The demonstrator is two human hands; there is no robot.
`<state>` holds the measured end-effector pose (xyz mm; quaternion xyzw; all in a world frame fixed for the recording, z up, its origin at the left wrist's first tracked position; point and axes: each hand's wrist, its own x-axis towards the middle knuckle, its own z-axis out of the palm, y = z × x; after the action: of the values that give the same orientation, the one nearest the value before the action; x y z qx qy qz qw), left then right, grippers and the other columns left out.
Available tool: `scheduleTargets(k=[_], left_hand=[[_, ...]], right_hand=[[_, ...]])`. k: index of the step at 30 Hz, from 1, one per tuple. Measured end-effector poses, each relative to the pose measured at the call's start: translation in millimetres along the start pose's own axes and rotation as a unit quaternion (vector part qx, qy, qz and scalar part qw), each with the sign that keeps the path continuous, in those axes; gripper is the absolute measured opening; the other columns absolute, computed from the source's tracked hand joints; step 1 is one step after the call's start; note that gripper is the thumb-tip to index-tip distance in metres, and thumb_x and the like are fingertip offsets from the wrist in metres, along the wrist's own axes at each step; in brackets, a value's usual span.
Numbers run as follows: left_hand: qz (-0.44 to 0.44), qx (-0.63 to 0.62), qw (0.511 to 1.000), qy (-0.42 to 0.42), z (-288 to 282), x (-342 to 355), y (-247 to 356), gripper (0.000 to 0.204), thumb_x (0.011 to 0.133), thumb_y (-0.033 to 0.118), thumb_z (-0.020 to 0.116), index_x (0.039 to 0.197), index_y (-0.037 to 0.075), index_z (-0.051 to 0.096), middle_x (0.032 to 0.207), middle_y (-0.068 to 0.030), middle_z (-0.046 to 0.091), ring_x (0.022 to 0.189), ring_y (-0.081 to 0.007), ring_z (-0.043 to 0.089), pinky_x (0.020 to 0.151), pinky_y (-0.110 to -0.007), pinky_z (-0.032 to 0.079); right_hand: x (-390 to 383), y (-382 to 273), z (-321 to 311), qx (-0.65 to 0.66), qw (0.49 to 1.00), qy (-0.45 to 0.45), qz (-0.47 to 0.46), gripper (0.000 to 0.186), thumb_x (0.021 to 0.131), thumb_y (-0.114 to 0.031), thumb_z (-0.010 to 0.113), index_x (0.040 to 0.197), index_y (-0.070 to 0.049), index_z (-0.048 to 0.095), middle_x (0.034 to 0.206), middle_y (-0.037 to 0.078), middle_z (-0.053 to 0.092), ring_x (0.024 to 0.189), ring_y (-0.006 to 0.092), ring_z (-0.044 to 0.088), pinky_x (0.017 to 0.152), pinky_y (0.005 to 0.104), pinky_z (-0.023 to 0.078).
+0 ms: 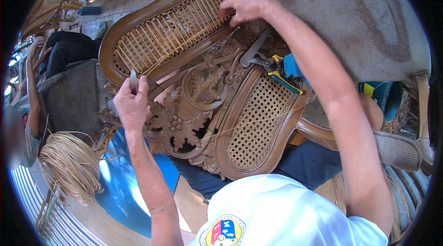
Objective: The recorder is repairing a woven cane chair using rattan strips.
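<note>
Workshop clutter and sunlit floor [122, 3] ring the seated person, whose white shirt [277, 209] is the nearest thing in view. Just beyond, over dark blue trousers [309, 163], rests a wooden chair frame, its lower panel [258, 128] filled with a close mesh of cane and crossed by a loose strand [240, 127]. Farther out come the carved leaf scrollwork [203, 88] and yellow-and-green-handled cutters [276, 69], which lie just beside that panel's upper end. Next is the left hand [133, 105], at the lower-left end of the upper oval panel [168, 31]; its thumb and forefinger are closed about a pale pointed piece [134, 78], too small to identify. From those fingers the oval stretches away up and to the right, its long axis running on that slant, with short rods of cane set crosswise along it. Of the two hands, the left is the nearer to the lower-left end, while the right hand [242, 9] reaches over the opposite, upper-right end, fingers bent down at the rim; whether they grip anything, I cannot tell. Outside the frame, a coil of cane [71, 167] lies at left, near another person's bare arm [32, 91], and a broad woven backrest [350, 19] fills the far right.
</note>
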<state>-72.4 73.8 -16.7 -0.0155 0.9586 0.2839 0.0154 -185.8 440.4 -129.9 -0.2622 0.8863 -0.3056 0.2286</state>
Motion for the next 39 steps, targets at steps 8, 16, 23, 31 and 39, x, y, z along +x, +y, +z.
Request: scheduleTargets(k=[8, 16, 23, 31, 39], left_hand=[[-0.002, 0.000, 1.000, 0.002, -10, -2, -7, 0.024, 0.094, 0.021, 0.071, 0.080, 0.002, 0.065, 0.064, 0.0057, 0.049, 0.062, -0.0042, 0.042, 0.056, -0.024, 0.038], [-0.003, -0.007, 1.000, 0.005, -3, -2, -3, 0.024, 0.093, 0.020, 0.071, 0.079, 0.002, 0.065, 0.063, 0.0049, 0.049, 0.061, -0.0047, 0.042, 0.056, -0.025, 0.038], [0.001, 0.005, 1.000, 0.003, -5, -4, -5, 0.023, 0.093, 0.019, 0.071, 0.079, 0.002, 0.064, 0.063, 0.0049, 0.047, 0.061, -0.0050, 0.040, 0.055, -0.025, 0.036], [-0.008, -0.034, 0.999, -0.021, -4, 4, 0, 0.022, 0.090, 0.016, 0.071, 0.077, 0.000, 0.063, 0.061, 0.0039, 0.044, 0.059, -0.0055, 0.038, 0.053, -0.026, 0.036], [0.093, -0.026, 0.995, 0.001, -19, -7, -4, 0.020, 0.083, 0.007, 0.071, 0.069, 0.000, 0.058, 0.060, -0.0052, 0.053, 0.059, -0.0089, 0.047, 0.054, -0.031, 0.043]], right_hand=[[7, -1, -102, 0.011, 0.980, 0.173, -0.096, 0.033, 0.081, -0.008, 0.059, 0.111, -0.004, 0.071, 0.107, 0.016, 0.072, 0.102, 0.0270, 0.068, 0.091, 0.0383, 0.053], [-19, 7, 37, 0.031, 0.978, 0.206, -0.026, 0.021, 0.084, -0.001, 0.057, 0.103, -0.002, 0.067, 0.101, 0.013, 0.066, 0.100, 0.0293, 0.065, 0.091, 0.0386, 0.053], [-15, 0, 45, -0.006, 0.977, 0.208, -0.044, 0.020, 0.082, 0.001, 0.059, 0.100, -0.002, 0.065, 0.098, 0.013, 0.064, 0.097, 0.0302, 0.064, 0.088, 0.0401, 0.053], [-5, 7, 40, 0.023, 0.978, 0.207, -0.024, 0.018, 0.074, 0.000, 0.057, 0.089, -0.004, 0.066, 0.093, 0.013, 0.066, 0.094, 0.0318, 0.066, 0.083, 0.0424, 0.053], [7, -18, 45, 0.006, 0.962, 0.264, -0.069, 0.018, 0.072, -0.003, 0.060, 0.090, 0.000, 0.058, 0.094, 0.023, 0.061, 0.094, 0.0425, 0.059, 0.081, 0.0499, 0.049]])
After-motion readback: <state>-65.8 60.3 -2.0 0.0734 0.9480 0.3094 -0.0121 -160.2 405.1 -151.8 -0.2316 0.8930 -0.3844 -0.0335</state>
